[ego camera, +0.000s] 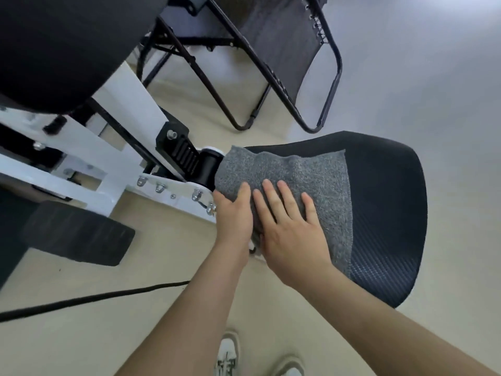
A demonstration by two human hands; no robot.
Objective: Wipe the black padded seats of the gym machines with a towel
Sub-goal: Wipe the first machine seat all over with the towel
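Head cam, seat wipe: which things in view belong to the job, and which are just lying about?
Job:
- towel, spread on the seat
- seat
- right hand, flat on the towel
- left hand, at the towel's edge
- upper pad, probably another one to wipe

Lying about:
- folding chair
- cable
- foot pad
- white frame
- shoes

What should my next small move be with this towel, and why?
Probably slide the grey towel rightward across the black seat: the right hand lies flat on it, the left hand holds its edge, and the seat's right part is uncovered.
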